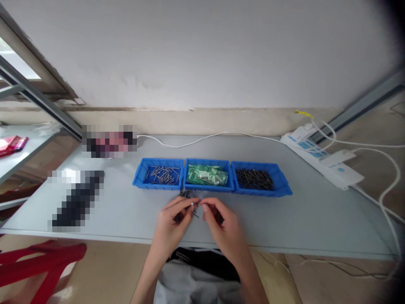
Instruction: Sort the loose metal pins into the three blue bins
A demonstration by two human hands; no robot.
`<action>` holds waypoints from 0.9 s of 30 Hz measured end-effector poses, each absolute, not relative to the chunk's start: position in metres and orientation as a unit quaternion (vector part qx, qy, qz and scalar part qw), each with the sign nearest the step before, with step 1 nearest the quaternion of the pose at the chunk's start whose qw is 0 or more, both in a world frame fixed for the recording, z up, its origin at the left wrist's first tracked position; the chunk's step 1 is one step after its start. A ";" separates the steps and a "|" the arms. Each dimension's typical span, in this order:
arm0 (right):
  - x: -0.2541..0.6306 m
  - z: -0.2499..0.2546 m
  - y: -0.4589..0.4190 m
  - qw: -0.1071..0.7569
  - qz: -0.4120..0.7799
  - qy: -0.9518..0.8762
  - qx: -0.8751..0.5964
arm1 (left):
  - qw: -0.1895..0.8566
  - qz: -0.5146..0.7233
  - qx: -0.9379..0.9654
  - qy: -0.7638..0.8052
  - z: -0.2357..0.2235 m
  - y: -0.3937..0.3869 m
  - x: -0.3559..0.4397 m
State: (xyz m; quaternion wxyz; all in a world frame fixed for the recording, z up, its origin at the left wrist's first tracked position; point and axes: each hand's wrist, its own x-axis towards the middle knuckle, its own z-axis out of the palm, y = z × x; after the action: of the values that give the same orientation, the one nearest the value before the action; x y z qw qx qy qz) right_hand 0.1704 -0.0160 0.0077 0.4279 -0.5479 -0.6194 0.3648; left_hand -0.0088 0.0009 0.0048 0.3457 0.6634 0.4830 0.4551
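Observation:
My left hand (176, 218) is closed in a pinch on a small metal piece (192, 204) with a shiny round end; its exact kind is too small to tell. Close beside it, my right hand (221, 219) has thumb and forefinger pinched together, and what lies between them cannot be made out. Thin dark metal pieces (189, 194), like pins or nails, lie in a loose heap on the table, partly hidden by my left hand. Just beyond my hands stand three blue bins in a row: silvery pins (163, 175), green-and-clear packets (207, 175), and dark pins (254, 179).
A white power strip (322, 160) with plugs and cables lies at the right of the grey table (303, 223). One white cable (202, 138) runs along the back to a blurred-out item (109, 143). Another blurred-out dark object (77, 198) is at left. A red stool (41, 261) stands below.

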 end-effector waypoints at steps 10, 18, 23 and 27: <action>0.171 0.004 -0.016 0.427 0.364 -0.619 -0.550 | 0.359 0.435 0.632 0.531 0.003 -0.003 -0.011; 0.170 0.005 -0.016 0.430 0.370 -0.615 -0.549 | 0.356 0.430 0.636 0.532 0.005 -0.003 -0.010; 0.170 0.002 -0.018 0.426 0.383 -0.612 -0.546 | 0.359 0.427 0.636 0.533 0.006 -0.001 -0.010; 0.170 0.002 -0.018 0.431 0.380 -0.615 -0.540 | 0.366 0.435 0.628 0.531 0.007 0.000 -0.010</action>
State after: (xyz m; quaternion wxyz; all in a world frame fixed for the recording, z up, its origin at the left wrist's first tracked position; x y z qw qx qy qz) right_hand 0.1697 -0.0182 0.0017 0.4313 -0.5403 -0.6146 0.3799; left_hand -0.0102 -0.0004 0.0074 0.3663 0.6281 0.5312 0.4349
